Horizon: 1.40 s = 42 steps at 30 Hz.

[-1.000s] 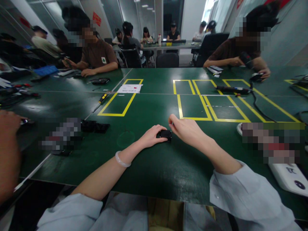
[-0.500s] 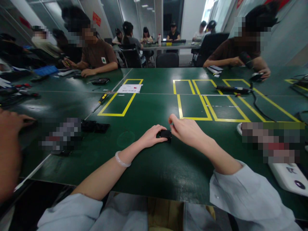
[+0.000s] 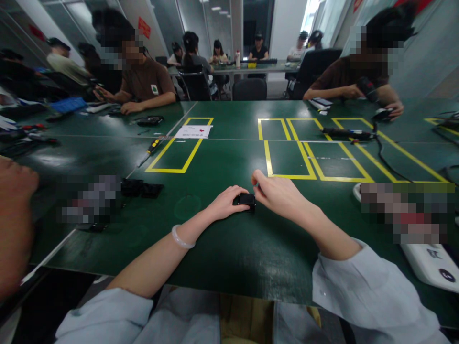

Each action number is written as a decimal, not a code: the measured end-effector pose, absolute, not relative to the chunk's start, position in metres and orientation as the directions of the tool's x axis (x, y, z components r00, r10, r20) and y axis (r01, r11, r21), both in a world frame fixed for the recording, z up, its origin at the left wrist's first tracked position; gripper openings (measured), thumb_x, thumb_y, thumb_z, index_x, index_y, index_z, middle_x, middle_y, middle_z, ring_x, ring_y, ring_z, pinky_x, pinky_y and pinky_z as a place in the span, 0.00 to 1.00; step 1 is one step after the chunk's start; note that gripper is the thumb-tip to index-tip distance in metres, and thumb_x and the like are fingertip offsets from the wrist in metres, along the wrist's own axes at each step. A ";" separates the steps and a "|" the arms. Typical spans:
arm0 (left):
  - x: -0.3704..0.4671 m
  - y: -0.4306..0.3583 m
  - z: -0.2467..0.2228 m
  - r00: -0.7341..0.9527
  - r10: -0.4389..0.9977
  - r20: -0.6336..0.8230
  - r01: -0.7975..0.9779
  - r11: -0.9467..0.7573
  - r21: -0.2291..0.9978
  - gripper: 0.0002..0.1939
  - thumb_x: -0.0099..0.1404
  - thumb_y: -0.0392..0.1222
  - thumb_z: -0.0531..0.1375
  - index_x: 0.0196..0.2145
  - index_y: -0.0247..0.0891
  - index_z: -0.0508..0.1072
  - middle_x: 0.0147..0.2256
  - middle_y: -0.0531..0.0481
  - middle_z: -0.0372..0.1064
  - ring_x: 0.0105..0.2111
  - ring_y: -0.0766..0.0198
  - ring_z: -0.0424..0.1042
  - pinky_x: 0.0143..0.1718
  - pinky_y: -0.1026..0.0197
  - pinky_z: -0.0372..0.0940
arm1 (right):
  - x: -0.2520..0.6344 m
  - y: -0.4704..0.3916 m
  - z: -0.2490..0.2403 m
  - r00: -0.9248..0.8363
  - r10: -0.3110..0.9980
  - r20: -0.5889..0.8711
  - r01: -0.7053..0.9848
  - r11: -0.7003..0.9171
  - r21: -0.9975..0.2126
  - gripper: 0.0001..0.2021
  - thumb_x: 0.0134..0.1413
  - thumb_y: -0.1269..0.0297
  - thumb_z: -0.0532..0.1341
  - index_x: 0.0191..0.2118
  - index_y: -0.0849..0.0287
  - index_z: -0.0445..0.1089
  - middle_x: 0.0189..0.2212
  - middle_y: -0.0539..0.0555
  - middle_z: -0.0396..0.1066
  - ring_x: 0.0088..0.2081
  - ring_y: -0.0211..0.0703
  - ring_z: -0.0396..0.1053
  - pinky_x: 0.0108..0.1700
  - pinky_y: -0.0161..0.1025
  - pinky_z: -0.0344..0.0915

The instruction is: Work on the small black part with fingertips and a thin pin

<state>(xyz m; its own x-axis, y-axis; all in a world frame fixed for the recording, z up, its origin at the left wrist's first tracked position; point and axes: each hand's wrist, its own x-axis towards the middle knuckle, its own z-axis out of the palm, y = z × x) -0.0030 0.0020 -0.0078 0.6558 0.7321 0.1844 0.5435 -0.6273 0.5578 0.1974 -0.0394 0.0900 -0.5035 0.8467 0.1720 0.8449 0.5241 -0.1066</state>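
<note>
A small black box-like object (image 3: pixel 246 200) rests on the green table (image 3: pixel 222 258) in front of me. My left hand (image 3: pixel 229 203) grips it from the left, thumb along the near side and fingers along the far side. A pale bracelet circles my left wrist. Just right of the object, my right hand (image 3: pixel 274 191) is raised a little, its fingers curled and pressed together near the thumb. Whether anything is pinched in those fingers is too small to tell.
Yellow tape rectangles (image 3: pixel 290 177) mark the table beyond my hands. A screwdriver (image 3: pixel 153 146), paper sheet (image 3: pixel 192 131) and black parts (image 3: pixel 141 188) lie to the left. A white case (image 3: pixel 430 267) is at right. Another person's arm (image 3: pixel 16 224) enters at left; people sit opposite.
The other person's hand at the far left has drawn back leftward. My own hands and the black object have not visibly moved.
</note>
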 end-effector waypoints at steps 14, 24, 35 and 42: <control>-0.002 0.002 -0.008 0.651 0.740 0.173 0.556 -0.618 0.556 0.19 0.61 0.53 0.60 0.46 0.42 0.67 0.43 0.49 0.66 0.44 0.56 0.66 0.47 0.55 0.60 | 0.198 -0.040 0.090 -0.514 0.843 0.158 0.837 0.534 -0.120 0.09 0.63 0.63 0.47 0.44 0.58 0.59 0.29 0.52 0.73 0.27 0.40 0.68 0.26 0.35 0.46; -0.003 0.002 -0.009 0.658 0.731 0.183 0.547 -0.630 0.551 0.19 0.62 0.52 0.60 0.47 0.42 0.67 0.44 0.49 0.66 0.44 0.56 0.66 0.48 0.55 0.59 | 0.198 -0.039 0.090 -0.518 0.844 0.139 0.837 0.534 -0.123 0.10 0.62 0.64 0.47 0.46 0.58 0.58 0.29 0.52 0.73 0.27 0.39 0.67 0.27 0.35 0.46; -0.002 0.001 -0.006 0.649 0.742 0.168 0.554 -0.612 0.564 0.19 0.61 0.53 0.60 0.47 0.42 0.67 0.43 0.48 0.66 0.44 0.55 0.66 0.47 0.55 0.60 | 0.198 -0.038 0.088 -0.507 0.849 0.151 0.848 0.522 -0.093 0.10 0.64 0.62 0.45 0.44 0.58 0.58 0.27 0.52 0.72 0.26 0.41 0.69 0.26 0.34 0.44; -0.002 0.002 -0.007 0.649 0.741 0.172 0.559 -0.618 0.553 0.19 0.61 0.53 0.60 0.46 0.41 0.68 0.42 0.49 0.66 0.43 0.57 0.66 0.46 0.56 0.60 | 0.198 -0.039 0.090 -0.502 0.851 0.158 0.846 0.520 -0.114 0.09 0.63 0.60 0.47 0.43 0.57 0.59 0.29 0.53 0.73 0.28 0.41 0.69 0.26 0.34 0.45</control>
